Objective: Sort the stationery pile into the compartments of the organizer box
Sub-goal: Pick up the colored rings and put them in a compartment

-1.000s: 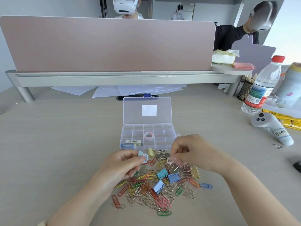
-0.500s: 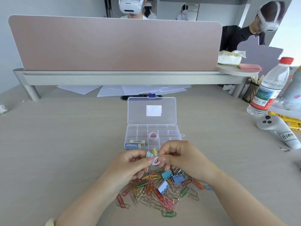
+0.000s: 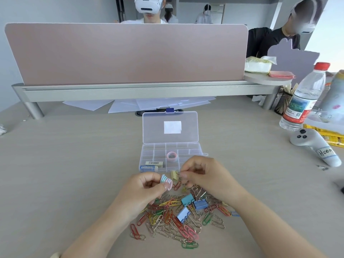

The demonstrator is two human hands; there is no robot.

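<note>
**Obs:** Where do the edges sit?

**Op:** I log the organizer box (image 3: pixel 193 151) at frame centre. Its lid (image 3: pixel 170 138) is swung open and lies flat toward the divider panel (image 3: pixel 126 53) along the top. The box's near edge lies just beyond both hands. The paper clip pile (image 3: pixel 173 220) spreads at lower centre, between the forearms. The table (image 3: pixel 74 164) shows its widest stretch left of box and pile.

**Obs:** Hands?

**Op:** The left hand (image 3: pixel 147 185) pinches a stack of pastel rings (image 3: pixel 166 180) between thumb and fingers, just short of the box's near edge. The right hand (image 3: pixel 202 175) has curled fingers, tips against a yellow binder clip (image 3: pixel 174 175). I cannot tell whether it grasps that clip.

**Obs:** What stands around or in the way?

**Op:** In the box, a pink tape roll (image 3: pixel 171 156) sits in a middle compartment and two erasers (image 3: pixel 154 162) fill the near left ones. Blue binder clips (image 3: pixel 200 204) lie on the pile beside the right wrist. At frame right, a water bottle (image 3: pixel 303 97) and a grey controller (image 3: pixel 314 146) sit well apart from the box. Loose papers (image 3: pixel 139 104) lie beyond the lid, under the panel's rail.
</note>
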